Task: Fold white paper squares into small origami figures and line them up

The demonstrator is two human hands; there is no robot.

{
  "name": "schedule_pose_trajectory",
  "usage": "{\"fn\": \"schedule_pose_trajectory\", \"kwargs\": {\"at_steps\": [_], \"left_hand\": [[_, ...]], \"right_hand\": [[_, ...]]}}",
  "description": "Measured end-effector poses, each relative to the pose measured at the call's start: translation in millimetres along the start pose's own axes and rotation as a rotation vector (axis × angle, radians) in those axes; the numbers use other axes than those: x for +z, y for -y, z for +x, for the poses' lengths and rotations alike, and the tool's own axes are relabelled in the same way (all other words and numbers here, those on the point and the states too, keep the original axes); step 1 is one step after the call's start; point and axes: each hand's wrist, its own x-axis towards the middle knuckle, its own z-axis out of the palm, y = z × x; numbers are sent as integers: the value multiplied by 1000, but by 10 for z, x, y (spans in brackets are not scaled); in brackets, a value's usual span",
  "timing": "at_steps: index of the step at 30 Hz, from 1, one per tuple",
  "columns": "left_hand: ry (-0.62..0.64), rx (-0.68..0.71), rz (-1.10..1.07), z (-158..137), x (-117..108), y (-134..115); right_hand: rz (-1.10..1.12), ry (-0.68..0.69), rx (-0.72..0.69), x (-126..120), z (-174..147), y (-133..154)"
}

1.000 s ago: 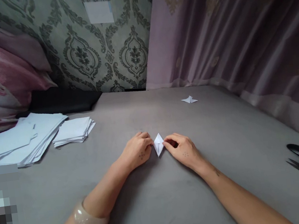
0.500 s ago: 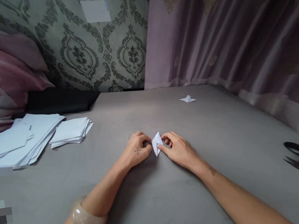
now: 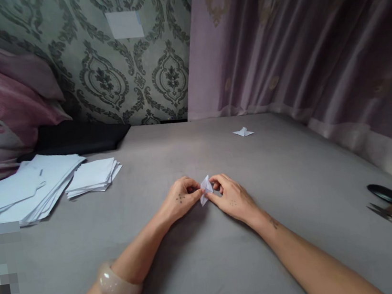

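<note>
Head camera: I hold a small folded white paper [image 3: 206,183] between both hands, to the right of the stack of paper squares [image 3: 93,175] and nearer to me than that stack. My left hand [image 3: 182,196] is narrowed to a pinch on the paper's left side, thumb on top; my right hand [image 3: 233,194] has its thumb on the near right part and its forefinger at the far right edge, the other fingers curled in. I judge that I grip it from both sides because so light a piece would slide or turn if held at one side only, and two pinches steady its layers. Coming in from either side also leaves both tips in my sight.

The paper is roughly a diamond, its long axis running away from me: one tip points forward and a little right, the other back and a little left. Whether its underside rests on the grey surface [image 3: 197,262] I cannot tell.

Larger paper sheets [image 3: 24,189] lie just left of the stack. A second folded paper [image 3: 243,132] lies well to the stack's right and farther off, probably put there to be clear of my fingers.
</note>
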Motion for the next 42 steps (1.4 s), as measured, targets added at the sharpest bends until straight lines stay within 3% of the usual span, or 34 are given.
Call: {"fn": "schedule_pose_trajectory", "kwargs": {"at_steps": [7,12,16,18,22,26,30,34,39,42], "left_hand": [[-143,153,-89,-45,34,-17],[-160,237,-109,-88,28,-81],[-172,191,-152,-69,37,-96],[-154,162,-296,-51,44,-99],[0,81,-656,-35,66,-133],[60,-7,-740,-52,74,-199],[-93,-82,-637,-64,42,-225],[-257,-27,-411,-70,-2,-207],[-362,347,61,-94,8,-154],[-343,582,313,-117,37,-109]], "right_hand": [[261,-157,23,74,43,-74],[666,-56,80,80,108,-78],[804,33,94,-12,94,28],[860,62,132,-54,81,71],[980,37,247,-90,67,108],[1106,70,324,-84,55,120],[1074,138,255,-92,49,105],[789,-28,135,-106,78,51],[454,-219,-96,-72,89,21],[369,-262,-255,-48,57,34]]}}
